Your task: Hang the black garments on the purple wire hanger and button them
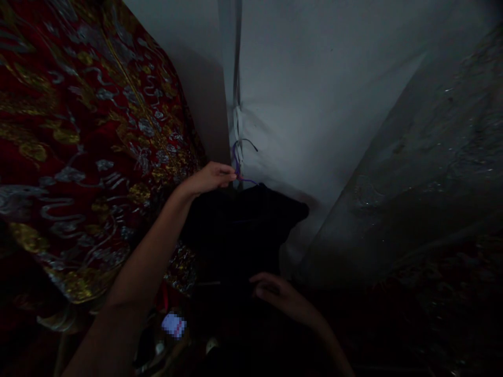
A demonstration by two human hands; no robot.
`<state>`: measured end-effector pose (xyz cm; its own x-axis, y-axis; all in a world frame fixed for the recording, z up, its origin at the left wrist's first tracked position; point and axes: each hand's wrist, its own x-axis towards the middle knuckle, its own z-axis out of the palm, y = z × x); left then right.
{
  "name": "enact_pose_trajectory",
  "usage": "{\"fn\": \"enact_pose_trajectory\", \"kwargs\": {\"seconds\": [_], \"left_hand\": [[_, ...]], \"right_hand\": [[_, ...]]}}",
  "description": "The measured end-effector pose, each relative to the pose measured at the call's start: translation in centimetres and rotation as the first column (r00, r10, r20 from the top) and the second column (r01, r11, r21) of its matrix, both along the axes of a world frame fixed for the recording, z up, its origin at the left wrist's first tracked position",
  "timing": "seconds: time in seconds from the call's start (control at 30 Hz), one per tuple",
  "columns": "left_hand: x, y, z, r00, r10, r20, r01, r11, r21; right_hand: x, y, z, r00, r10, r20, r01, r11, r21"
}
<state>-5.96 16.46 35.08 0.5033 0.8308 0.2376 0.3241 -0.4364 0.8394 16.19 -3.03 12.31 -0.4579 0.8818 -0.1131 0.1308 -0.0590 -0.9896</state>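
My left hand [216, 177] pinches a thin purple clothes hanger [248, 180] near the base of its hook. From this hanger a black short-sleeved garment [243, 225] hangs against the pale wall. The hanger's hook is up at a white looped strap [237, 123] that runs down the wall. In front of the garment's lower part is my right hand [281, 297], its fingers loosely bent and apart. Whether those fingertips touch the cloth is too dark to see.
A red garment [129, 125] with gold and silver embroidery hangs close on the left. On the right is a sheer, glittering cloth or cover [377, 193]. Small items, one a pale blurred piece [174, 325], lie low on the left. The lower area is very dark.
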Motion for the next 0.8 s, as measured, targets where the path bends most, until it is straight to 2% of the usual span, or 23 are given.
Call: {"fn": "enact_pose_trajectory", "kwargs": {"seconds": [0.13, 0.23, 0.33, 0.4, 0.47, 0.53, 0.67, 0.8], "left_hand": [[-0.3, -0.4, -1.3, 0.999, -0.040, 0.028, 0.039, 0.999, 0.026], [-0.3, -0.6, -1.4, 0.997, -0.072, 0.009, 0.071, 0.997, 0.043], [-0.2, -0.9, -1.7, 0.995, -0.098, -0.005, 0.098, 0.990, 0.098], [-0.2, -1.0, -2.1, 0.997, -0.081, 0.003, 0.079, 0.986, 0.145], [-0.3, -1.1, -2.6, 0.999, -0.048, 0.003, 0.047, 0.984, 0.169], [-0.4, -1.1, -3.1, 1.000, -0.025, -0.004, 0.025, 0.985, 0.173], [-0.3, -1.1, -3.5, 1.000, -0.006, -0.013, 0.009, 0.980, 0.197], [0.2, -1.5, -3.6, 0.999, 0.038, -0.014, -0.033, 0.967, 0.254]], "right_hand": [[-1.9, 2.6, -0.2, 0.995, -0.095, 0.040, 0.092, 0.994, 0.065], [-4.3, 5.6, -0.7, 0.969, -0.178, 0.170, 0.176, 0.984, 0.028], [-6.8, 8.6, -1.4, 0.872, -0.287, 0.397, 0.307, 0.952, 0.015], [-7.7, 9.9, -2.2, 0.808, -0.332, 0.487, 0.369, 0.929, 0.021], [-8.0, 10.4, -3.0, 0.805, -0.349, 0.481, 0.393, 0.920, 0.010], [-7.7, 10.5, -3.9, 0.820, -0.410, 0.400, 0.441, 0.898, 0.018], [-7.2, 10.7, -4.7, 0.762, -0.578, 0.291, 0.586, 0.807, 0.071], [-7.4, 12.3, -5.1, 0.775, -0.575, 0.264, 0.595, 0.803, 0.001]]}}
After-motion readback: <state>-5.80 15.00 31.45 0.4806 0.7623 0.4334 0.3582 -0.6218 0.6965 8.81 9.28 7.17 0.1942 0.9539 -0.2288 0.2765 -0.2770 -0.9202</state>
